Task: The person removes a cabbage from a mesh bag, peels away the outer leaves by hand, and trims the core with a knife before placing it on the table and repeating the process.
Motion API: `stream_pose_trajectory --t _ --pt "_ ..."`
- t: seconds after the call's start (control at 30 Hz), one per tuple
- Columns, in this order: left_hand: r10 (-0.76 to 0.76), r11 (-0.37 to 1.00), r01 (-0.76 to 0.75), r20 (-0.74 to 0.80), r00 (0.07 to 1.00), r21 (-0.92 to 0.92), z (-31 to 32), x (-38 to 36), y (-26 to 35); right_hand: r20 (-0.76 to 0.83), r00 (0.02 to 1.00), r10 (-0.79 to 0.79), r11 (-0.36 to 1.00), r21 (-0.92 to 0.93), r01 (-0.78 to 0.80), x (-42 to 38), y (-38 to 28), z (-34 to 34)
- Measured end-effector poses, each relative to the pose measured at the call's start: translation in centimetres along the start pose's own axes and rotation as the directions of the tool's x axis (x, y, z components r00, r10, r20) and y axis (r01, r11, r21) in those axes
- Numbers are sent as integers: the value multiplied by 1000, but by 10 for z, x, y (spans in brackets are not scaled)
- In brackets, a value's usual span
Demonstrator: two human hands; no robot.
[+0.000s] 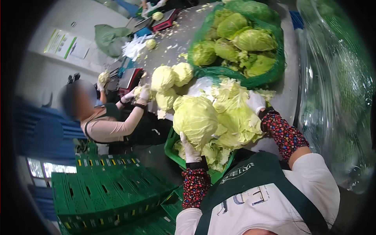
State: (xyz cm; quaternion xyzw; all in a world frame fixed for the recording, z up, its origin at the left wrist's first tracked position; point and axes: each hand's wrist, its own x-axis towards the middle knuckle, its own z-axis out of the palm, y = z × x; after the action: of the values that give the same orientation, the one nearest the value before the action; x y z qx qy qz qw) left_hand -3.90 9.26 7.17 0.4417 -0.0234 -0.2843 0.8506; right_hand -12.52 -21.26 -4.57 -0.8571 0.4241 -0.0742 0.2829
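My left hand (190,150), in a white glove, holds a large pale green cabbage (195,119) from its near side, with the thumb up along it. My right hand (256,102), also gloved, grips the edge of a pile of loose cabbage leaves (235,111) on the table beside the cabbage. Its fingertips are partly hidden among the leaves. Below the cabbage, a green crate (169,147) contains more leaves. Several trimmed cabbages (163,78) sit just beyond the one in my left hand.
A green net sack (279,58) full of cabbages stands on the metal table (178,43). Wrapped green sacks (340,90) line the right. A co-worker (111,125) handles a cabbage at left, near red scales (131,78). Green crates (113,188) are stacked at lower left.
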Motion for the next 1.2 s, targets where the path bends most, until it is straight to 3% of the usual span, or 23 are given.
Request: stream_pose_trajectory --t 0.07,0.13,0.17,0.2,0.23,0.27,0.33,0.37,0.43,0.53,0.67,0.7,0.73,0.87,0.93,0.97,1.0,1.07,1.1,1.13,1.2 --pt "47 999 -47 -37 998 0 -7 -12 5 22 998 -64 998 -14 65 -16 -27 -25" --pt "11 999 -10 -5 1000 34 -13 -22 8 -211 926 -312 914 198 353 -29 -51 -34" --pt "14 997 -15 15 1000 74 -9 -28 9 -115 919 -377 861 323 393 -33 -68 -47" --pt "8 997 -9 22 1000 70 -9 -31 9 194 914 -358 789 586 185 -34 -82 -65" --pt "-39 992 32 55 998 119 -9 -35 8 472 791 -389 671 734 -107 -38 -94 -84" --pt "-88 983 72 89 992 169 -9 -37 7 451 746 -490 623 780 -62 -45 -103 -99" --pt "-125 972 99 113 986 212 -7 -36 2 376 763 -526 660 746 87 -62 -127 -135" --pt "-139 972 116 100 985 206 -11 -32 -1 368 774 -515 663 744 87 -58 -123 -126" --pt "-179 973 162 91 980 165 -19 -23 -6 13 710 -705 501 717 485 -51 -115 -103" --pt "-243 968 230 146 959 97 -33 -8 -19 85 806 -586 581 738 344 -62 -101 -102" --pt "-259 966 258 149 954 24 -44 7 -45 111 773 -624 629 659 413 -82 -73 -88" --pt "-349 933 357 154 924 -31 -52 11 -53 78 773 -630 602 678 422 -91 -64 -91" --pt "-349 932 359 156 924 -43 -54 14 -62 107 776 -622 641 639 425 -93 -46 -84" --pt "-394 915 403 186 900 -10 -53 25 -91 436 752 -495 805 555 208 -107 13 -96" --pt "-440 884 457 163 883 -92 -39 24 -82 427 795 -431 769 635 75 -105 67 -75" --pt "-428 887 450 182 885 -104 -43 30 -85 438 799 -411 657 750 -73 -111 70 -88" --pt "-427 888 449 178 887 -105 -48 30 -87 441 797 -414 656 751 -75 -112 73 -97" --pt "-437 879 461 182 881 -119 -40 25 -77 413 894 -172 691 697 -189 -108 82 -107" --pt "-453 880 467 142 880 -90 -35 20 -72 344 932 -113 792 598 -125 -98 91 -100" --pt "-458 878 471 141 878 -85 -35 20 -68 144 983 -113 980 179 86 -91 87 -105" --pt "-395 900 428 258 881 -82 -34 25 -60 -61 984 -165 983 -94 158 -89 41 -127"
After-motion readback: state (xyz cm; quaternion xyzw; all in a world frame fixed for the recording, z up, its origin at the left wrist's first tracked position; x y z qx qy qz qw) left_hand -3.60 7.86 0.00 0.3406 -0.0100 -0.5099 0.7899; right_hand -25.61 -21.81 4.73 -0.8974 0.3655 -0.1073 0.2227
